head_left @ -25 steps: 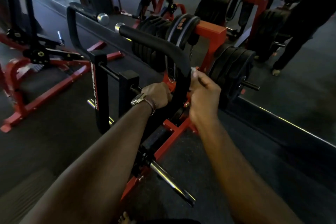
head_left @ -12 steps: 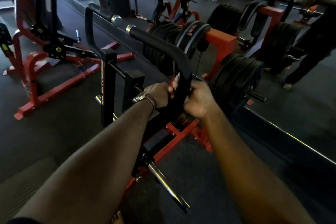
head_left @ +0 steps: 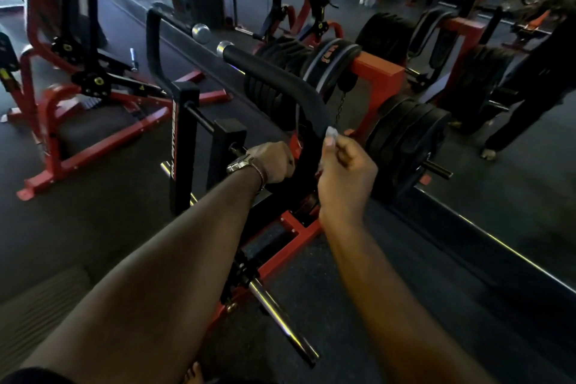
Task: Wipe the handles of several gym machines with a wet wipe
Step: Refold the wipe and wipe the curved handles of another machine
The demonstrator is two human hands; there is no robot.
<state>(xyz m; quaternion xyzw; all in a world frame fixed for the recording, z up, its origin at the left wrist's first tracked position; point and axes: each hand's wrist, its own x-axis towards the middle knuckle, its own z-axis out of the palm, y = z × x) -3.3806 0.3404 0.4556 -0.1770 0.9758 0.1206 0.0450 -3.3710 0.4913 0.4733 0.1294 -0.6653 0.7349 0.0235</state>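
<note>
A red frame (head_left: 93,137) is seen well to the left of both grips, on the dark floor (head_left: 93,227). Nearer, a black post (head_left: 182,146) stands just left of the left grip (head_left: 274,162). The left grip, with a watch (head_left: 240,164) at its wrist, is curled round a dark part of the machine low beside the handle (head_left: 280,81); what exactly is held there is hidden by the fingers. The padded handle curves up and away between the two grips, ending in a chrome cap (head_left: 223,48). Just right of the handle, the right grip (head_left: 346,174) is closed, and the wipe (head_left: 331,134) is pinched at its fingertips, its small pale corner showing beside the handle's bend; whether the wipe touches the handle cannot be told. Below the grips a chrome bar (head_left: 280,318) juts toward the camera. Right of the right grip, black plates (head_left: 405,146) are stacked on a peg, and a person's dark legs (head_left: 530,103) are seen farther right.
</note>
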